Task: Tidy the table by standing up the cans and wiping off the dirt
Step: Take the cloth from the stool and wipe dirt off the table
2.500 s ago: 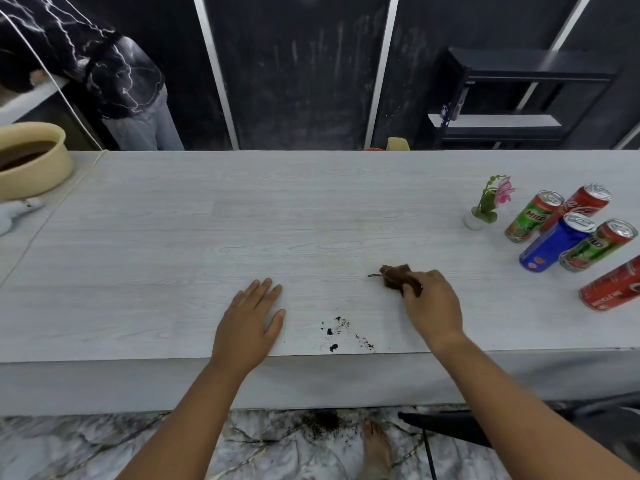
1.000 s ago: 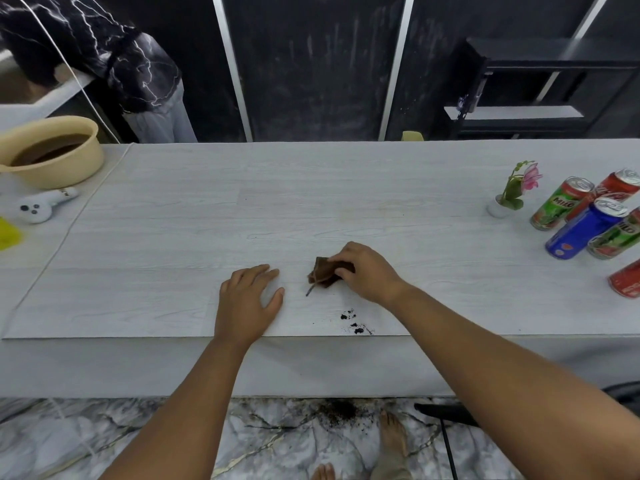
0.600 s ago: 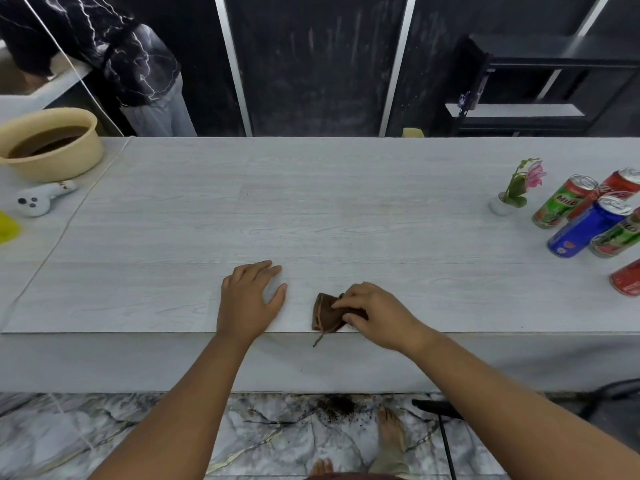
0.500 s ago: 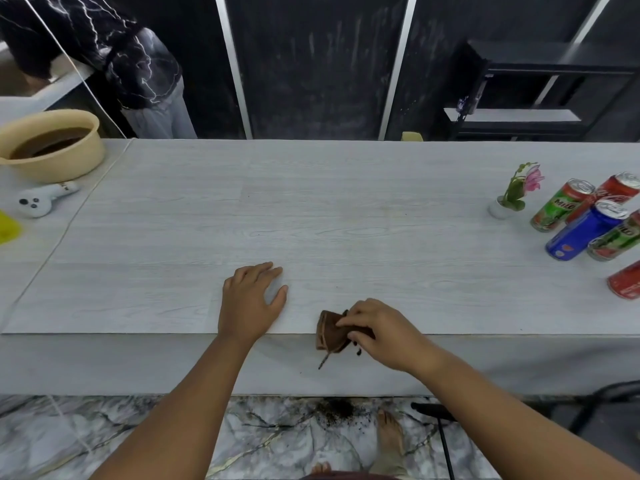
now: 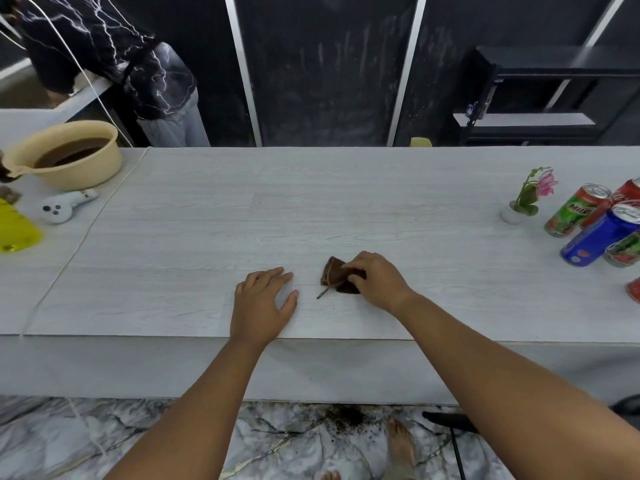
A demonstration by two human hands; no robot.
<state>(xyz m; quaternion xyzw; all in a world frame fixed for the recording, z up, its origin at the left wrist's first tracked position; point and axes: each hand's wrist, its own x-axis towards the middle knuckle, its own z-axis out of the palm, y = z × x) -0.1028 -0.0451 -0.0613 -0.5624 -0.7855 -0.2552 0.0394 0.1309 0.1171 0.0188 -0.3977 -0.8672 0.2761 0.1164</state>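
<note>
right-hand fingers (image 5: pixel 352 264) are curled over the brown cloth (image 5: pixel 333 271), pinning it onto the worktop (image 5: pixel 346 209), with a loose thread (image 5: pixel 323 293) trailing off its near corner. the right hand (image 5: pixel 379 280) sits a little back from the near edge. the left hand (image 5: pixel 263 301) lies flat just beside it, fingers straight, holding nothing, just bracing.

honestly i can't spot real dirt around the cloth, maybe one speck in front of it. there's a dark scatter of soil (image 5: pixel 346 415) on the floor (image 5: pixel 173 438) below the edge.

my take: press through the whole cloth and drag it in one even stroke toward the near edge, no flicking.

the cans (image 5: pixel 575 216) cluster well apart at the far right. they look upright, but the edge ones are cut off so can't tell.
</note>
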